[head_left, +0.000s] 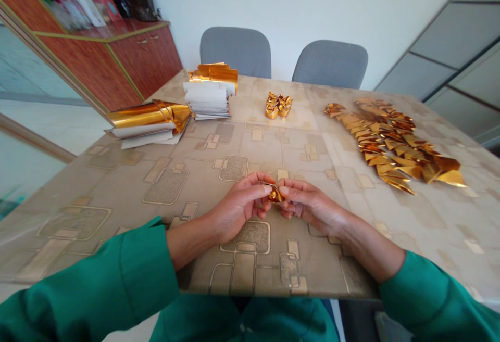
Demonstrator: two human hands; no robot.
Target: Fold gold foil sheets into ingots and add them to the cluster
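Note:
Between both hands, a little above the near part of the table, is a small folded gold foil paper ingot [275,194]. My left hand [242,204] pinches its left side with thumb and fingers. On the other side, my right hand [310,202] grips it the same way, fingertips close to those of the left. Farther back on the table stands a small cluster of finished-looking gold paper ingots [278,105]. To the right lie long overlapping rows of folded gold paper pieces [390,141].
A stack of gold and white paper sheets [207,100] stands at the back left, with another slanted stack [150,123] beside it. The patterned tablecloth [238,167] covers the table. Two grey chairs [235,50] stand behind it, and a wooden cabinet [144,58] at the left.

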